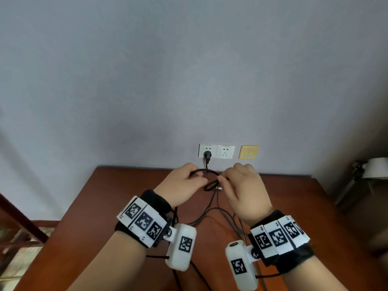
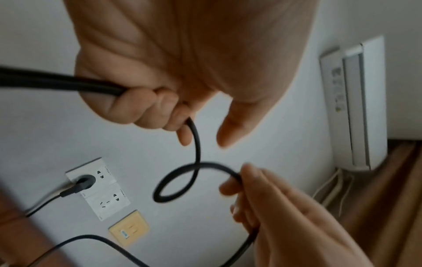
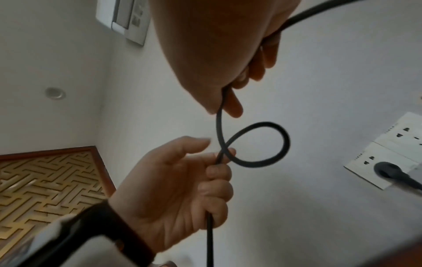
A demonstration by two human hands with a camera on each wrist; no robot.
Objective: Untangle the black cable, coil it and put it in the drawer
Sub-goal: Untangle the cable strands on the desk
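I hold the black cable (image 1: 204, 170) up over the brown wooden table (image 1: 100, 211), in front of the wall. My left hand (image 1: 190, 177) grips one stretch in its curled fingers (image 2: 146, 108). My right hand (image 1: 228, 178) grips another stretch a short way to the right. Between the hands the cable makes one small crossed loop (image 2: 178, 180), also plain in the right wrist view (image 3: 262, 144), where my left hand (image 3: 182, 180) shows below the loop. More black strands (image 1: 201, 217) hang from the hands down to the table. No drawer is in view.
On the wall just behind the hands are two white sockets (image 1: 225, 151), one holding a black plug (image 1: 207, 154), and a yellow plate (image 1: 248, 152). A white lamp (image 1: 375, 168) stands at the right. A wall air conditioner (image 2: 356, 108) hangs high up.
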